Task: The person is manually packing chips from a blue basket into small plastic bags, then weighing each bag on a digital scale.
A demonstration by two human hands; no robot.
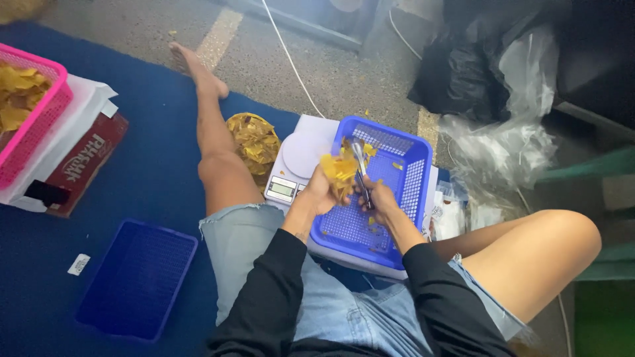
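You have two blue baskets, one pink basket point(30, 116) and one scale point(297, 162) around you. Your left hand point(322, 192) clenches a bunch of yellow chips point(338, 170) above the near blue basket point(410, 178); your right hand point(378, 201) grips metal tongs point(360, 168) upright beside them.

Left hand point(320, 192): we see its fingers wrapped in yellow chips point(339, 170), so the fingertips are hidden.
Tongs point(361, 173): blurred; we cannot tell what the tips grip.
Scale point(296, 165): partly covered by the blue basket point(411, 173).
Pink basket point(41, 118): cut off at the left edge.
Red box point(84, 162): partly under white paper.
Black bag point(460, 73): contents hidden.
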